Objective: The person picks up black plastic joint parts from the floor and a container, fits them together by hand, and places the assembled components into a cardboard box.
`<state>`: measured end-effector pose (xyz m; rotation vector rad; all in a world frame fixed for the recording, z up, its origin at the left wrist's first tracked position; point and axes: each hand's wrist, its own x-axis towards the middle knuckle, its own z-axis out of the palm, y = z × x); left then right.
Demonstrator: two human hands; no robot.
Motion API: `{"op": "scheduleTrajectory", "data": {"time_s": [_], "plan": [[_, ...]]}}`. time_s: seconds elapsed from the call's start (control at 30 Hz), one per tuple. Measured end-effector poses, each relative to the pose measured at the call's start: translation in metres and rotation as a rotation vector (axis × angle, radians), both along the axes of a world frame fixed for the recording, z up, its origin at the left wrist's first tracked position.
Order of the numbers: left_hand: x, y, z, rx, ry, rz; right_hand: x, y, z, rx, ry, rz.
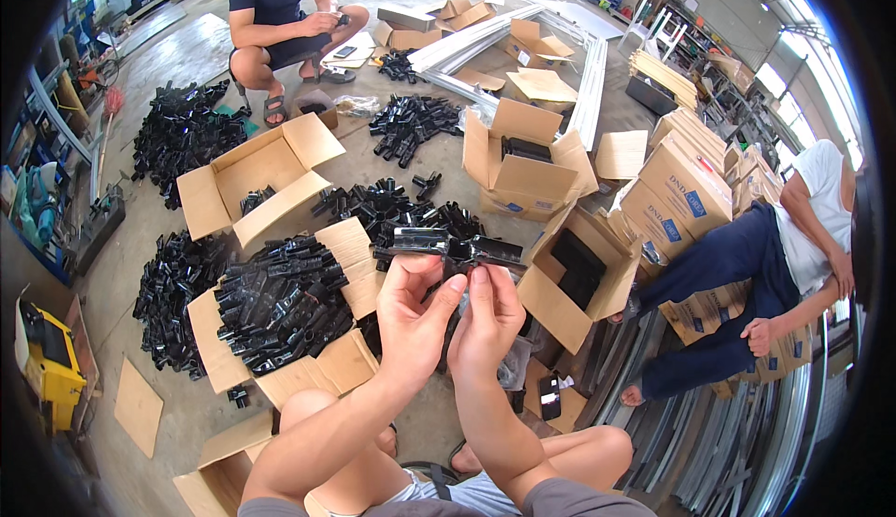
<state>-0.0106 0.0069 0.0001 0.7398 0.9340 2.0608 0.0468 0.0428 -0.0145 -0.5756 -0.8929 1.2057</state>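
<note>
Both my hands are raised in front of me, fingertips pinched on a glossy black hinge-like part [422, 240] with two arms that meet in the middle. My left hand [416, 316] grips its left arm between thumb and fingers. On the other arm, my right hand [484, 319] is closed with its thumb upright beside the left thumb. I cannot tell whether the two arms are one piece. Just below to the left, an open cardboard box [217, 342] is heaped with similar black parts [280, 302]. Behind the hands lies a loose pile of black parts [378, 207].
Another open box [238, 181] stands farther left, a box [569, 279] with black contents to the right. A crouching person [285, 27] works at the back; another person [793, 228] sits at right near stacked cartons [677, 195]. Metal profiles [709, 461] and a phone [550, 396] lie right.
</note>
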Motion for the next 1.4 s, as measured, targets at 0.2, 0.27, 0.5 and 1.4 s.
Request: {"op": "scheduleTrajectory", "data": {"time_s": [0.2,0.27,0.5,1.4], "plan": [[-0.004,-0.001,0.004,0.019,0.028,0.055,-0.003,-0.001,0.001,-0.029,-0.047,0.0],[-0.002,-0.001,0.003,0.0,-0.02,0.019,-0.003,-0.003,0.002,-0.05,-0.02,0.008],[-0.002,0.0,0.0,0.006,0.031,0.049,0.003,0.004,-0.007,-0.097,0.079,0.097],[0.003,-0.004,-0.002,-0.119,-0.056,0.072,-0.004,-0.002,-0.008,-0.193,0.083,0.052]]}}
